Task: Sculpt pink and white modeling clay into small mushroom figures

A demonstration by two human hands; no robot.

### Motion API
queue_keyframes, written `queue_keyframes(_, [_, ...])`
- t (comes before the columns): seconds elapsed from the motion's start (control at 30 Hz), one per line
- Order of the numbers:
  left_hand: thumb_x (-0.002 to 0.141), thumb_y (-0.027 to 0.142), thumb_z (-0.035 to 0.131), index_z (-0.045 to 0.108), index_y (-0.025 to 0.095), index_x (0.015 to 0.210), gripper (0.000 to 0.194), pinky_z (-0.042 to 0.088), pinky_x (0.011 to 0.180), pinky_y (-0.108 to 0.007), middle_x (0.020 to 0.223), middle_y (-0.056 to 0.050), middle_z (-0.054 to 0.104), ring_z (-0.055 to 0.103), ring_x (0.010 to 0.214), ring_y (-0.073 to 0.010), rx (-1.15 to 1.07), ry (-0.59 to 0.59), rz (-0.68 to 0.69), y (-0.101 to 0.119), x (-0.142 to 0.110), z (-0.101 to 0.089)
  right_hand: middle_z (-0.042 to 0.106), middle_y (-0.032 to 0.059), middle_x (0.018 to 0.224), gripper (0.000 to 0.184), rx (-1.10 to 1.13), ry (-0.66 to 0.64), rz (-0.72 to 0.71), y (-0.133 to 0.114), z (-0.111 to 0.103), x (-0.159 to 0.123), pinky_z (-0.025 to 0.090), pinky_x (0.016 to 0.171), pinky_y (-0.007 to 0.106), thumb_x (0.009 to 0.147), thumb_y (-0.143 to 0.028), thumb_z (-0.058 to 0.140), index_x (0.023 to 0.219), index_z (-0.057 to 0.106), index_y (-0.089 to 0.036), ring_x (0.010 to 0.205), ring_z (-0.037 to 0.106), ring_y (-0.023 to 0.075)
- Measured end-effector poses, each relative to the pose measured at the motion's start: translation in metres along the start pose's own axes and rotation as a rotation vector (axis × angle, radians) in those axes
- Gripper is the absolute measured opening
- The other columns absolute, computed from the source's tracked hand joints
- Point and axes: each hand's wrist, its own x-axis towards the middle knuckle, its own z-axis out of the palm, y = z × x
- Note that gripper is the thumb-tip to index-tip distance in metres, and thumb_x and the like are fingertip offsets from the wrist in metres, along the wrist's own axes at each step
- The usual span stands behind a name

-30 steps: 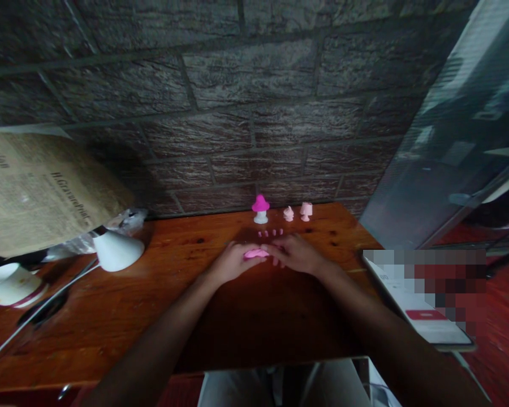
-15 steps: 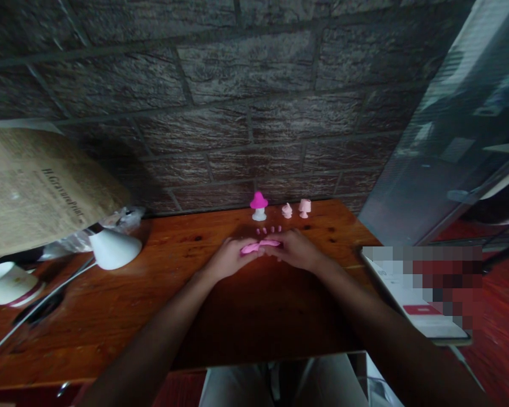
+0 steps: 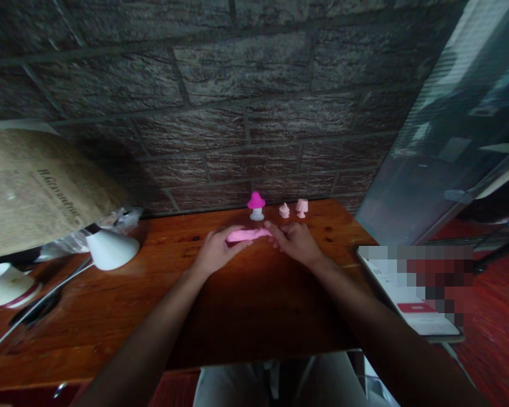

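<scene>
A soft, bright pink strip that looks like modelling clay [image 3: 246, 234] stretches between my two hands above the wooden desk. My left hand [image 3: 218, 250] grips its left end, thumb in front and fingers behind. At the other end, my right hand [image 3: 296, 242] pinches the tip between thumb and fingers. Behind the hands stand three small figures: a mushroom-like one with a magenta cap [image 3: 256, 199] and pale stem, a pale pink swirl-shaped one [image 3: 284, 211], and a pale pink lamp-shaped one [image 3: 302, 208].
A desk lamp with a white cone base [image 3: 112, 249] and a newsprint-patterned shade [image 3: 46, 186] stands at the left. Near it are a paper cup [image 3: 8, 284] and a white cable [image 3: 40, 304]. A brick wall [image 3: 220, 130] backs the wooden desk [image 3: 127, 316]; a partly blurred-out box lies right.
My hands have moved apart, and the pink strip looks longer and straighter, shifted slightly left. Small pink bits seen beyond my fingers before are no longer visible there.
</scene>
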Motion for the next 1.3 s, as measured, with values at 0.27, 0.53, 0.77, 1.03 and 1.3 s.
queue_keyframes(0.27, [0.087, 0.049, 0.066, 0.07, 0.02, 0.114, 0.04, 0.057, 0.082, -0.032, 0.108, -0.008, 0.077, 0.074, 0.092, -0.0225, 0.007, 0.005, -0.027, 0.0, -0.001, 0.004, 0.068, 0.0043, 0.053, 0.063, 0.009, -0.074, 0.068, -0.003, -0.003, 0.0, 0.052, 0.063, 0.026, 0.096, -0.062, 0.041, 0.062, 0.071, -0.018, 0.05, 0.066, 0.0147])
queue_keyframes(0.53, [0.088, 0.043, 0.066, 0.07, 0.02, 0.113, 0.034, 0.056, 0.082, -0.03, 0.109, -0.007, 0.077, 0.074, 0.092, -0.0214, -0.065, -0.106, 0.039, -0.001, -0.003, 0.008, 0.076, 0.0069, 0.114, 0.036, 0.166, -0.102, -0.243, 0.002, 0.0, 0.0, 0.054, 0.091, 0.033, 0.088, -0.037, 0.068, 0.121, 0.069, -0.022, 0.101, 0.073, 0.0206])
queue_keyframes(0.77, [0.091, 0.041, 0.063, 0.067, 0.021, 0.117, 0.033, 0.056, 0.088, -0.033, 0.116, -0.008, 0.075, 0.072, 0.1, -0.0222, -0.051, -0.145, 0.088, 0.001, -0.002, 0.007, 0.077, 0.0069, 0.11, 0.023, 0.151, -0.192, -0.251, 0.004, 0.0, 0.001, 0.054, 0.09, 0.032, 0.086, -0.031, 0.071, 0.106, 0.077, -0.021, 0.099, 0.073, 0.0212])
queue_keyframes(1.03, [0.089, 0.033, 0.068, 0.067, 0.02, 0.121, 0.034, 0.054, 0.094, -0.036, 0.119, -0.01, 0.072, 0.07, 0.106, -0.0229, -0.11, -0.127, 0.201, 0.008, -0.002, 0.01, 0.079, 0.0028, 0.098, 0.015, 0.062, -0.207, -0.252, 0.001, 0.005, 0.0, 0.052, 0.079, 0.026, 0.086, -0.023, 0.071, 0.099, 0.078, -0.023, 0.084, 0.073, 0.0165])
queue_keyframes(1.3, [0.093, 0.034, 0.061, 0.071, 0.022, 0.116, 0.028, 0.055, 0.091, -0.033, 0.112, -0.007, 0.076, 0.073, 0.097, -0.0212, -0.161, -0.175, 0.137, 0.01, -0.002, 0.012, 0.076, 0.0011, 0.078, 0.023, 0.126, -0.231, -0.201, 0.0, 0.005, -0.003, 0.051, 0.066, 0.024, 0.091, -0.036, 0.065, 0.101, 0.077, -0.021, 0.06, 0.067, 0.0122])
